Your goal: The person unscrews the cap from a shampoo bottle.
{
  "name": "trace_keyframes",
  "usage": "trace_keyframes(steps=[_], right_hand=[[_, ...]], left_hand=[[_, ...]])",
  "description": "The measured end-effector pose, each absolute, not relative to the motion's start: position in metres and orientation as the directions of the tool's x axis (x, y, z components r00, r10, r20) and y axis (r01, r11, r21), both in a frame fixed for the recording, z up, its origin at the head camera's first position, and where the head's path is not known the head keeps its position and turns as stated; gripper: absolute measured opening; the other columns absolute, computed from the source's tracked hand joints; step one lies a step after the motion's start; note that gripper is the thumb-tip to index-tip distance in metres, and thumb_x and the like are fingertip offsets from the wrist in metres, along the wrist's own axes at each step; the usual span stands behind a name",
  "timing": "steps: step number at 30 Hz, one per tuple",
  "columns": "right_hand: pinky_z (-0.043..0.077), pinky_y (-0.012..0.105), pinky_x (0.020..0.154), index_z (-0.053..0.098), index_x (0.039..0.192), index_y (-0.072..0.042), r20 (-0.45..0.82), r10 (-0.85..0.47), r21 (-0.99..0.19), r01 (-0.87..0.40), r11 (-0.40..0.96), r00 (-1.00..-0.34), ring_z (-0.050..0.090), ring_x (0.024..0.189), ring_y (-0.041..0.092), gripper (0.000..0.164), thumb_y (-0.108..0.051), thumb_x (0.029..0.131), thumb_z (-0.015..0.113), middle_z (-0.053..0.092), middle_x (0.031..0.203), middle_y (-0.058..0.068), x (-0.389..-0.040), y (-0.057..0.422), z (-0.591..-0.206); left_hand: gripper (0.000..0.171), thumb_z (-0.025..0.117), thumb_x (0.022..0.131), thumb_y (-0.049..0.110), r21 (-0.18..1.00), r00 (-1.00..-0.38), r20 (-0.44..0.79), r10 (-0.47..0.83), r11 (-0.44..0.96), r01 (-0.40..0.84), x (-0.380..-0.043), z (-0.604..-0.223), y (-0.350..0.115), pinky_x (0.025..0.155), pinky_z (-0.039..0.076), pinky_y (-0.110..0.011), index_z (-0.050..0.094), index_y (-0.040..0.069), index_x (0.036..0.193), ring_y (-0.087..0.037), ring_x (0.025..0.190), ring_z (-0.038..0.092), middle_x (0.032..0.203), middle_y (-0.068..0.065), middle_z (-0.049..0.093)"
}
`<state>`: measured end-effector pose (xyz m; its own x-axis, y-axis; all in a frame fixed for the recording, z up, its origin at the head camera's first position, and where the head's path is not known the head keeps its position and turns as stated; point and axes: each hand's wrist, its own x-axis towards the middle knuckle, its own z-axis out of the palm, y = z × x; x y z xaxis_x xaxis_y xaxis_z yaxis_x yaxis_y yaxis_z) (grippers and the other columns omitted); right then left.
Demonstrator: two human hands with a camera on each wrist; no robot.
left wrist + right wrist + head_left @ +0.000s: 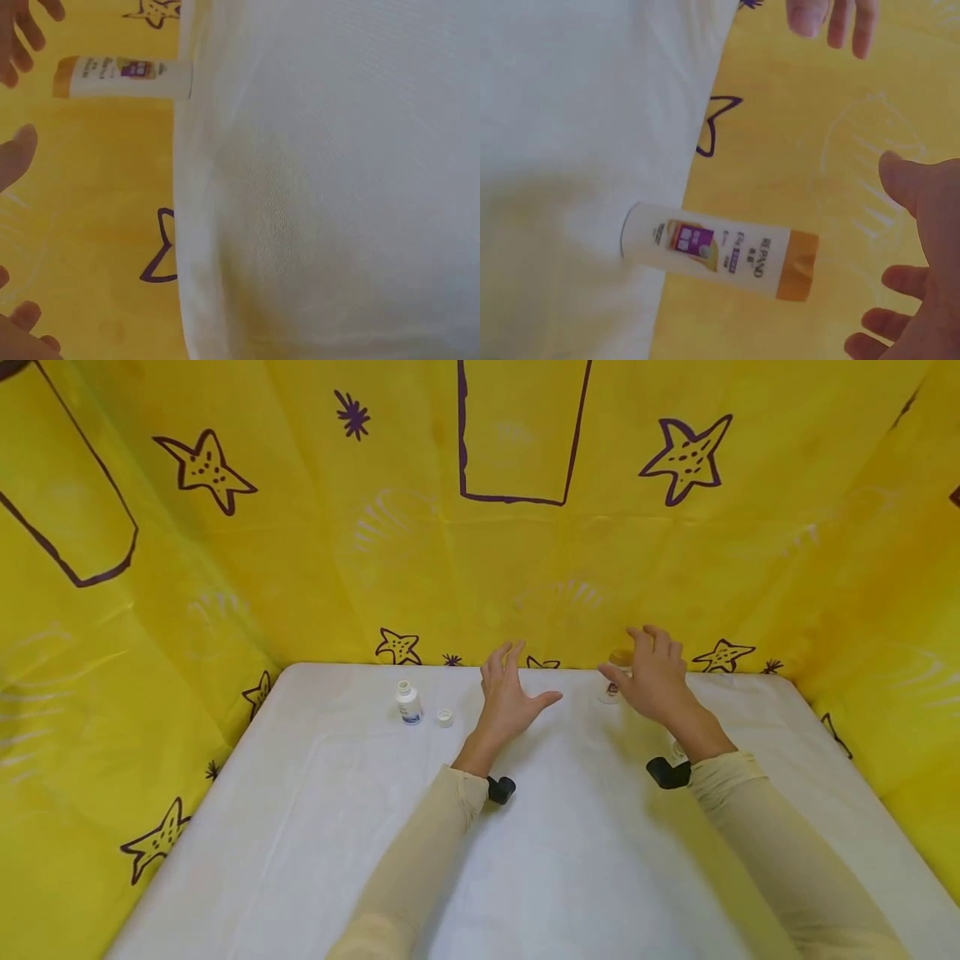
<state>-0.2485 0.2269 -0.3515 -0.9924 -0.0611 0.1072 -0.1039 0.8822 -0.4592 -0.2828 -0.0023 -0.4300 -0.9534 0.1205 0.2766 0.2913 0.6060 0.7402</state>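
Observation:
Both bare hands hover over the table's far side, fingers spread. My left hand (510, 703) is apart from everything, its thumb pointing right. Beyond my right hand (660, 685) an upright white squeeze bottle (705, 247) with an orange cap (798, 265) stands near the far edge. In the head view the right hand partly covers this bottle; in the right wrist view a gap shows between it and the thumb and fingers. To the left of the left hand are a small white bottle (409, 705), its mouth uncovered, and a white screw cap (445, 717) lying beside it.
A white cloth covers the table (300, 843). Yellow sheeting (465, 577) with starfish drawings rises along the back and both sides. Dark wrist cameras, one (501, 790) at the left wrist and another (667, 772) at the right, stick out below the sleeves.

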Motion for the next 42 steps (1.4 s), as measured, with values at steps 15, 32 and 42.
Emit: trace_keyframes(steps=[15, 32, 42], right_hand=[[0.03, 0.067, 0.11, 0.036, 0.149, 0.009, 0.132, -0.061, -0.448, -0.114, 0.886, -0.989, 0.028, 0.132, 0.055, 0.07, -0.038, 0.103, 0.059, 0.033, 0.148, 0.038, -0.262, 0.245, -0.35], [0.031, 0.069, 0.115, 0.037, 0.151, 0.007, 0.004, -0.056, -0.475, -0.051, 0.878, -0.998, 0.029, 0.139, 0.06, 0.063, -0.033, 0.105, 0.053, 0.03, 0.155, 0.037, -0.283, 0.242, -0.35], [0.027, 0.066, 0.12, 0.037, 0.151, 0.008, -0.02, -0.08, -0.457, -0.063, 0.887, -0.997, 0.03, 0.141, 0.058, 0.062, -0.028, 0.104, 0.055, 0.034, 0.154, 0.037, -0.287, 0.243, -0.352]], left_hand=[[0.095, 0.082, 0.083, 0.05, 0.63, -0.925, 0.259, 0.278, 0.677, 0.38, -0.307, -0.429, 0.037, 0.12, 0.028, -0.045, 0.033, 0.02, 0.158, -0.027, 0.144, 0.025, 0.159, -0.007, 0.032], [0.087, 0.076, 0.091, 0.045, 0.806, -0.926, 0.064, 0.372, 0.528, 0.268, -0.32, -0.43, 0.099, 0.122, 0.037, -0.044, 0.032, 0.012, 0.159, -0.027, 0.15, 0.034, 0.157, -0.008, 0.043], [0.078, 0.071, 0.096, 0.04, 0.841, -0.915, 0.029, 0.402, 0.485, 0.239, -0.325, -0.432, 0.111, 0.125, 0.032, -0.044, 0.035, 0.011, 0.158, -0.027, 0.152, 0.036, 0.16, -0.007, 0.044]])
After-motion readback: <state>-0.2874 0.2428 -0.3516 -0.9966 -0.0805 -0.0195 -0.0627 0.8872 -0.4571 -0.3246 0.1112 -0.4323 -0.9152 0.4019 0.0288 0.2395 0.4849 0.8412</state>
